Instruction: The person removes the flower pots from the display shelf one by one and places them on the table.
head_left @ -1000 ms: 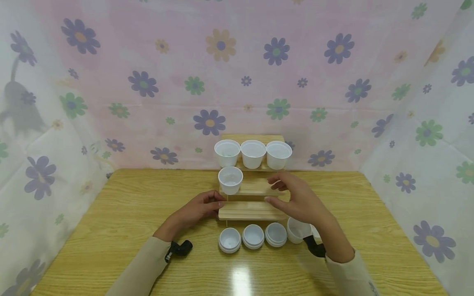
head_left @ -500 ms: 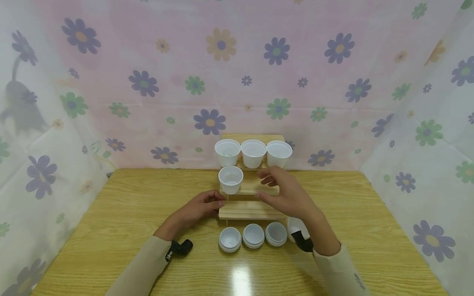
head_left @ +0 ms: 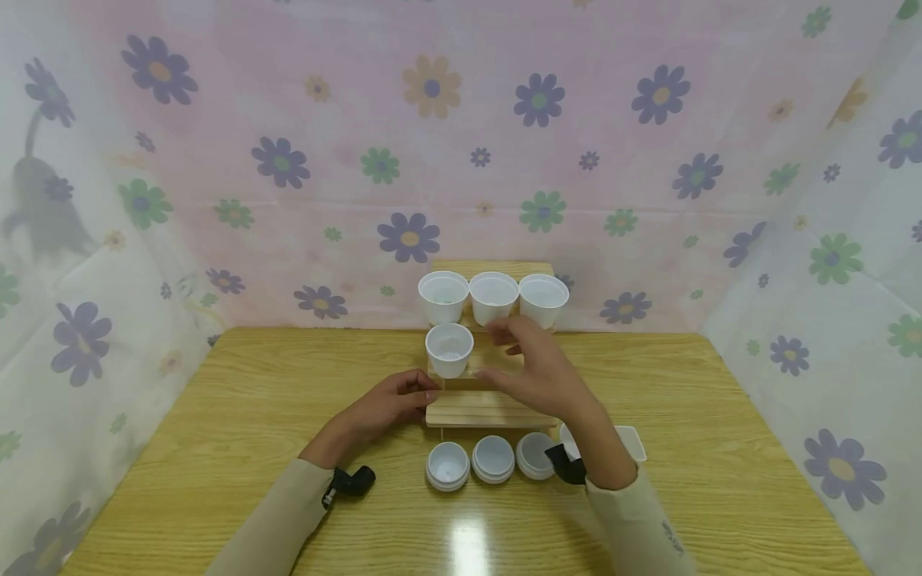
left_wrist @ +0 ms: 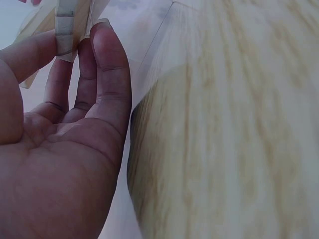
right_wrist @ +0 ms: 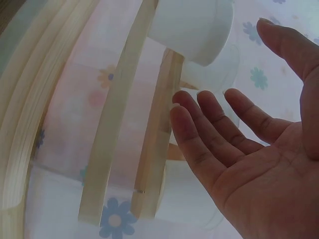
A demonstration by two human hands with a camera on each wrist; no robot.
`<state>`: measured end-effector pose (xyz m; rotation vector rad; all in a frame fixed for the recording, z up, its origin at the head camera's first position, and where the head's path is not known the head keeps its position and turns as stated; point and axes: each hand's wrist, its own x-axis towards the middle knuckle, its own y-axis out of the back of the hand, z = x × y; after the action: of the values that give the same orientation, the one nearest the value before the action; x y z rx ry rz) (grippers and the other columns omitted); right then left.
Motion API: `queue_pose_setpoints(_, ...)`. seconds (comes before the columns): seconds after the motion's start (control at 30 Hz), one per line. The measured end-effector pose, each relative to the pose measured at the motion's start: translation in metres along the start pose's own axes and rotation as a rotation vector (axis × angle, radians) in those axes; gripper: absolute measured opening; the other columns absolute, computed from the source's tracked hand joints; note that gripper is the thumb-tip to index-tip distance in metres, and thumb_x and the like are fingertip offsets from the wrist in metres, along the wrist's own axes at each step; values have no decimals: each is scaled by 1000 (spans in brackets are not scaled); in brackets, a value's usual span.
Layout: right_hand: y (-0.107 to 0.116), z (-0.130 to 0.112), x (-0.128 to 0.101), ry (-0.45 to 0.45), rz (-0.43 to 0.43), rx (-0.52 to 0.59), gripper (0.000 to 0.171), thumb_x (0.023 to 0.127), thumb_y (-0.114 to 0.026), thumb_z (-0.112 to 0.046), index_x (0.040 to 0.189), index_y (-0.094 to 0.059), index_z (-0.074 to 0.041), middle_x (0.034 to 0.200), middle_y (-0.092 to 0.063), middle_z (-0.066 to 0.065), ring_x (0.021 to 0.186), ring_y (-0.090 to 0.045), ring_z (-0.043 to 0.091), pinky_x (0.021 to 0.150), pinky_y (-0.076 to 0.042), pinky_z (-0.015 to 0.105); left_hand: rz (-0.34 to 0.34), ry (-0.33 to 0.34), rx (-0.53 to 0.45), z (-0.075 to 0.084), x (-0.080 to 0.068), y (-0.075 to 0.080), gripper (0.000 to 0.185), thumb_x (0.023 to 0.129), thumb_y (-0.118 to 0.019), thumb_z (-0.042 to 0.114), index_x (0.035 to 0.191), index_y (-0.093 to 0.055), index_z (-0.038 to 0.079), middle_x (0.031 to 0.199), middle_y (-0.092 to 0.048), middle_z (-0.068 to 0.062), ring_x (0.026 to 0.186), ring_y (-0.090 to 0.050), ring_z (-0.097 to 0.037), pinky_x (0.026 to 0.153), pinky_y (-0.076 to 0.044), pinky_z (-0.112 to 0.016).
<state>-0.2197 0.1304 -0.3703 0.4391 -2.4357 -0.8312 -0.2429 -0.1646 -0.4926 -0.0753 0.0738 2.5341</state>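
Observation:
A wooden three-tier stand is at the back middle of the table. My left hand pinches the left end of its lowest shelf between thumb and fingers; in the left wrist view the board end sits between them. One white plastic cup stands upright at the left of the middle shelf. To its right is my right hand, thumb and fingers apart, holding nothing. The right wrist view shows the palm and relaxed fingers apart from a white cup.
Three white cups fill the top shelf in a row. In front of the stand are three low white round containers. Another white cup and a white rectangular piece are partly hidden by the right forearm. Flowered cloth hangs behind.
The right hand has moved left along the middle shelf, toward the single cup there. The left hand has stayed at the stand's left end.

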Motion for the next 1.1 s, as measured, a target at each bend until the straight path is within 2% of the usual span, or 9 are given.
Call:
queue_pose_setpoints(0.3, -6, -11, 7, -4, 22, 13, 63, 86, -91, -21, 137, -59, -2, 128, -65, 13, 119, -66, 31, 98, -57, 50, 15, 16, 22, 1, -1, 0, 28, 109, -64, 23, 125, -62, 1, 126, -63, -12, 111, -62, -26, 93, -58, -38)
queue_pose_setpoints(0.53, -12, -16, 11, -40, 38, -19, 63, 85, -93, -23, 133, -60, -1, 124, -67, 13, 116, -66, 31, 97, -57, 53, 23, 29, 34, 0, -1, 1, 28, 108, -65, 25, 125, -63, 3, 128, -64, -12, 112, -62, -27, 94, -58, -39)
queue_pose_setpoints(0.63, -17, -16, 13, -60, 44, -17, 62, 84, -94, -24, 131, -61, -1, 121, -68, 13, 113, -67, 30, 99, -57, 50, 23, 29, 38, -1, -1, 1, 28, 109, -64, 26, 125, -63, 3, 128, -64, -11, 112, -61, -26, 95, -58, -39)
queue_pose_setpoints(0.83, -29, -16, 16, -89, 74, 12, 59, 82, -95, -22, 126, -63, -2, 117, -73, 12, 108, -70, 27, 98, -58, 43, 21, 24, 38, -1, -1, 1, 28, 109, -63, 26, 125, -63, 3, 123, -63, -11, 110, -60, -26, 92, -58, -39)
queue_pose_setpoints(1.1, -47, -14, 17, -147, 127, 42, 61, 83, -95, -22, 128, -59, -3, 118, -72, 10, 110, -69, 24, 99, -58, 43, 13, 15, 28, -1, 0, 1, 28, 109, -63, 25, 125, -64, 2, 114, -60, -10, 108, -58, -24, 91, -58, -38)
